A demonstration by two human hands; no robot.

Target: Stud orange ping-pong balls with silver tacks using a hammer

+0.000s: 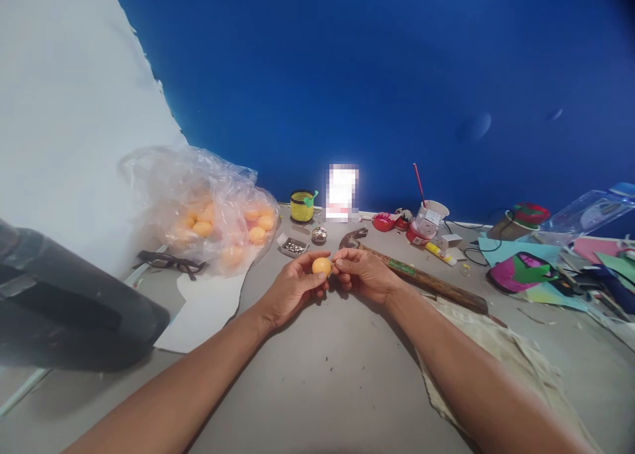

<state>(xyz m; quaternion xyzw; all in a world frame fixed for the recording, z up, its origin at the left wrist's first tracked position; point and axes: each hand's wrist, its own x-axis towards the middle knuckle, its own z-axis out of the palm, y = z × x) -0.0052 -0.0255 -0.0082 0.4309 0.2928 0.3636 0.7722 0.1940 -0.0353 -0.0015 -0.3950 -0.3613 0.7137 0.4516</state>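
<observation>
My left hand (297, 283) is closed around a small smooth orange ball (322, 266), holding it over the grey table between thumb and fingers. My right hand (364, 274) is pinched at the ball's right side; whatever sits between its fingertips is too small to make out. Behind the right hand lies a claw hammer (431, 282) with a worn wooden handle, its metal head just beyond the fingers. Past the left hand stand an open small box (294, 245) of shiny metal bits and a round silvery object (319, 235).
Clear plastic bags (218, 196) of similar orange balls lie at left, near eyeglasses (171, 262) and white paper (203, 312). A dark cylinder (69, 295) juts in. A yellow pot (302, 206) stands at back. Rightward are a white cup (432, 217), cloth (496, 368) and a clear bottle (585, 212).
</observation>
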